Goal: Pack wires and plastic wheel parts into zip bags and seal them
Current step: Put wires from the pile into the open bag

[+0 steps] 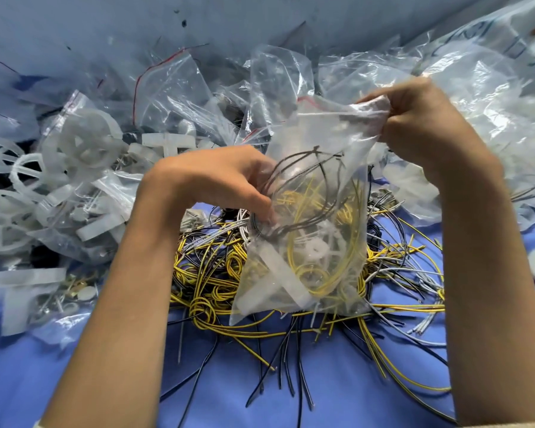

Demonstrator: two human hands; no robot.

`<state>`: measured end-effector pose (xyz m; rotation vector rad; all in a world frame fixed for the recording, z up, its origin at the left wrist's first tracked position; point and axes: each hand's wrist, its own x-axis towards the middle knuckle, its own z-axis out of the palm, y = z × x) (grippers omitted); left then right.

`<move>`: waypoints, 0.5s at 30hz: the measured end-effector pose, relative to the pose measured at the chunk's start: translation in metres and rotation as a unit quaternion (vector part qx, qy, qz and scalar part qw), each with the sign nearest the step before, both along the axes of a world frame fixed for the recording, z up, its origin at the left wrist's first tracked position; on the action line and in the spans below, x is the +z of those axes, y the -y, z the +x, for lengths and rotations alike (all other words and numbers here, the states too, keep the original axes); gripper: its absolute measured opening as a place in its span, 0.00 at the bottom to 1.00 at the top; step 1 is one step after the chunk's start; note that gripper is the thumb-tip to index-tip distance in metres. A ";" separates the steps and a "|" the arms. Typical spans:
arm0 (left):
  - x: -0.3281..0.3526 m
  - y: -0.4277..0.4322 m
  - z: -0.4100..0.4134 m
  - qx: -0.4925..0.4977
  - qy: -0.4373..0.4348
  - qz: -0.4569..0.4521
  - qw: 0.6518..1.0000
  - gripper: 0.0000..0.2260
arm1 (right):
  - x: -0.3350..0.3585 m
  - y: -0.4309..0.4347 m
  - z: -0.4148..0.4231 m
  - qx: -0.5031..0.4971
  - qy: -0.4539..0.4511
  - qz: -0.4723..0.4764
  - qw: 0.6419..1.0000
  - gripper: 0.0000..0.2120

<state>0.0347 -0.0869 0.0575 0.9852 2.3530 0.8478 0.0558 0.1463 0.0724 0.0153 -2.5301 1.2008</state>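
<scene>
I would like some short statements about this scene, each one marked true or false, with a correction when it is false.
1. The right hand pinches the top edge of the zip bag. True.
2. The bag is empty. False: it holds yellow and dark wires and a white plastic wheel part.
3. The left hand touches the bag's side. True.
4. The loose wires on the table are all red. False: they are yellow, black and grey.
5. The table cover is blue. True.
</scene>
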 end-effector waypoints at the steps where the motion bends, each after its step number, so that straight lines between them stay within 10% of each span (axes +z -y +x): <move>1: 0.002 0.000 0.000 0.011 0.006 0.023 1.000 0.12 | 0.000 0.000 0.000 -0.001 0.011 0.002 1.000 0.08; 8: 0.023 -0.001 0.013 0.043 0.044 0.137 0.989 0.09 | -0.005 0.001 0.000 0.016 0.072 0.076 0.994 0.05; 15: 0.019 0.006 0.011 0.062 0.083 0.061 0.993 0.11 | 0.007 0.003 0.009 0.005 0.090 0.195 0.977 0.09</move>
